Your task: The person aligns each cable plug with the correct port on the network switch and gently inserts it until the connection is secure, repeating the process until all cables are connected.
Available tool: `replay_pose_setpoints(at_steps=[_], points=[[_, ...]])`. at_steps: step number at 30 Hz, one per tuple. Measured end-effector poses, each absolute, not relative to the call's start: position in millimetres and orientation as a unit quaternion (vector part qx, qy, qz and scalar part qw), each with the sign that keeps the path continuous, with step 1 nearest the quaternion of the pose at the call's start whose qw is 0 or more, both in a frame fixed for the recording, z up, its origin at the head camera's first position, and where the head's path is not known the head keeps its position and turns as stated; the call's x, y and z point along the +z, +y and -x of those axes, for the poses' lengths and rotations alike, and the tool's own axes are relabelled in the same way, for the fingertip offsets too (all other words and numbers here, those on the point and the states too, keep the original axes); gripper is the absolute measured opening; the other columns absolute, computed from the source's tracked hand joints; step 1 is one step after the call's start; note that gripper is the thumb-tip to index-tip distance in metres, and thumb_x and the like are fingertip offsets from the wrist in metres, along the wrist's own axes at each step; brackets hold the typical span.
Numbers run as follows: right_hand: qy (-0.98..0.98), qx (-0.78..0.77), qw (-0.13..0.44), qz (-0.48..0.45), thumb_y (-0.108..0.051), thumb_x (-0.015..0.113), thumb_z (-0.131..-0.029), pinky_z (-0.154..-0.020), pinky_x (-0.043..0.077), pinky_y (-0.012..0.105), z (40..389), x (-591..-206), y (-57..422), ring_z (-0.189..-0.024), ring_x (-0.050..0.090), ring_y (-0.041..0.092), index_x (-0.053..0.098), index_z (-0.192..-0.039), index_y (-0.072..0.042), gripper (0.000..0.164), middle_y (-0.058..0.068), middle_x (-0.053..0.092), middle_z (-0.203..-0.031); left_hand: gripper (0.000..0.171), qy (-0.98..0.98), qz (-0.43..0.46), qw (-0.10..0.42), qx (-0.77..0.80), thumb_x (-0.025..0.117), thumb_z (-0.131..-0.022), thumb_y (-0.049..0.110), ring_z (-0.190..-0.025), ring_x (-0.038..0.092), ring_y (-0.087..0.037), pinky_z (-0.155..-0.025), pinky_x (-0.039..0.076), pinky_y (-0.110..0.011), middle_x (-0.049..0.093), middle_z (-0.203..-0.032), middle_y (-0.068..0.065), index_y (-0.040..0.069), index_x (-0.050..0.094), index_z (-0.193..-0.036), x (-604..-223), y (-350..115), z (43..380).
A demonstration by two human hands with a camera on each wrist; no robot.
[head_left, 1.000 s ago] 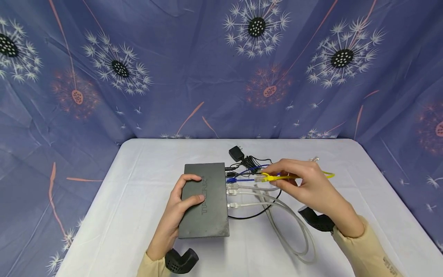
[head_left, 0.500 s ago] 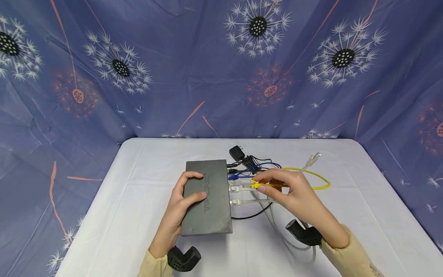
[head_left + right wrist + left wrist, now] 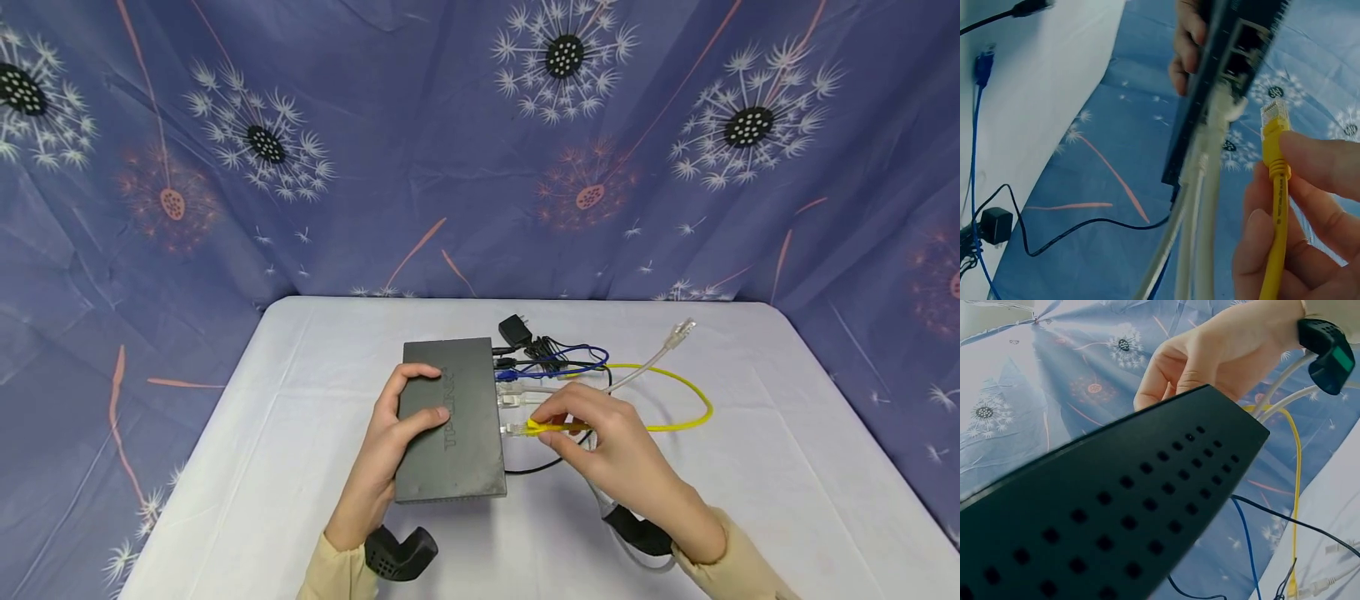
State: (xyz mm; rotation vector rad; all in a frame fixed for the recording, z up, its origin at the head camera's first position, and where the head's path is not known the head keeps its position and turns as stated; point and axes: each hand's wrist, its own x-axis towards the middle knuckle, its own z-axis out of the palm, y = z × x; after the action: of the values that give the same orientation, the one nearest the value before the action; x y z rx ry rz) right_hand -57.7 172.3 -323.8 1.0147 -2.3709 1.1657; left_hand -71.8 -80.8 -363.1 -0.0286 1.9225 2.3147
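Observation:
My left hand (image 3: 390, 433) grips a dark grey TP-Link network switch (image 3: 465, 467) by its left side, thumb and a finger on top. In my right hand (image 3: 618, 437), thumb and fingers pinch a yellow Ethernet cable (image 3: 1279, 219) just behind its clear plug (image 3: 1274, 112). The right wrist view has that plug beside the switch's port face, apart from it, with bare ports (image 3: 1249, 39) visible. White Ethernet cables (image 3: 1209, 187) are plugged into neighbouring ports. A black lead (image 3: 1104, 220) runs from the switch's far end.
A black power adapter (image 3: 514, 331) with a bundled cord lies behind the switch. Nearby on the white table (image 3: 300, 400) are a blue Ethernet cable (image 3: 600, 357) and a black plug (image 3: 506, 363). A loose white cable's plug (image 3: 681, 332) points up to the right.
My right hand has carried the yellow plug left and nearer to me, along the switch's port side. The switch has shifted slightly, still in my left hand.

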Motion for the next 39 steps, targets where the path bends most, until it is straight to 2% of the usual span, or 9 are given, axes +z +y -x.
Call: replay_pose_setpoints(at_steps=[6, 19, 25, 28, 31, 39], points=[[-0.835, 0.356, 0.18, -0.378, 0.004, 0.077, -0.073, -0.074, 0.047, 0.014, 54, -331, 167, -0.083, 0.06, 0.007, 0.066, -0.094, -0.015, 0.03, -0.01, 0.062, -0.093, 0.044, 0.635, 0.003, 0.065, 0.77, 0.068, -0.081, 0.004, -0.102, 0.044, -0.032, -0.071, 0.044, -0.041, 0.042, -0.124, -0.011, 0.019, 0.055, -0.12, -363, -79, 73], [-0.845, 0.332, 0.188, -0.375, -0.001, 0.076, -0.076, -0.075, 0.046, 0.017, 50, -339, 163, -0.085, 0.06, 0.007, 0.067, -0.092, -0.013, 0.022, -0.008, 0.062, -0.094, 0.044, 0.636, -0.005, 0.064, 0.769, 0.067, -0.08, 0.003, -0.101, 0.043, -0.032, -0.07, 0.043, -0.04, 0.042, -0.124, -0.011, 0.018, 0.055, -0.12, -363, -77, 74], [-0.822, 0.36, 0.194, -0.396, -0.011, 0.067, -0.09, -0.076, 0.047, 0.017, 52, -345, 163, -0.086, 0.06, 0.01, 0.066, -0.094, -0.011, 0.004, -0.004, 0.062, -0.094, 0.044, 0.637, -0.009, 0.06, 0.768, 0.066, -0.081, 0.002, -0.098, 0.044, -0.032, -0.067, 0.044, -0.04, 0.041, -0.127, -0.01, 0.019, 0.055, -0.12, -364, -76, 75], [-0.814, 0.37, 0.199, -0.402, -0.021, 0.059, -0.096, -0.075, 0.047, 0.017, 53, -346, 163, -0.085, 0.06, 0.011, 0.066, -0.094, -0.01, 0.013, -0.003, 0.062, -0.094, 0.044, 0.638, -0.009, 0.06, 0.768, 0.066, -0.081, 0.003, -0.098, 0.044, -0.032, -0.067, 0.044, -0.04, 0.041, -0.127, -0.01, 0.019, 0.055, -0.12, -364, -76, 75], [-0.81, 0.374, 0.204, -0.403, -0.027, 0.053, -0.098, -0.074, 0.046, 0.016, 53, -347, 162, -0.084, 0.06, 0.011, 0.066, -0.093, -0.011, 0.022, -0.003, 0.062, -0.093, 0.044, 0.639, -0.01, 0.06, 0.767, 0.066, -0.081, 0.003, -0.101, 0.042, -0.032, -0.069, 0.043, -0.04, 0.04, -0.127, -0.011, 0.019, 0.055, -0.121, -365, -76, 75], [-0.793, 0.385, 0.232, -0.41, -0.024, 0.054, -0.098, -0.074, 0.045, 0.017, 54, -350, 160, -0.082, 0.059, 0.012, 0.067, -0.093, -0.009, 0.021, -0.002, 0.062, -0.094, 0.045, 0.642, -0.009, 0.062, 0.764, 0.066, -0.08, 0.003, -0.102, 0.042, -0.032, -0.072, 0.042, -0.04, 0.041, -0.127, -0.01, 0.019, 0.055, -0.12, -365, -75, 76]])
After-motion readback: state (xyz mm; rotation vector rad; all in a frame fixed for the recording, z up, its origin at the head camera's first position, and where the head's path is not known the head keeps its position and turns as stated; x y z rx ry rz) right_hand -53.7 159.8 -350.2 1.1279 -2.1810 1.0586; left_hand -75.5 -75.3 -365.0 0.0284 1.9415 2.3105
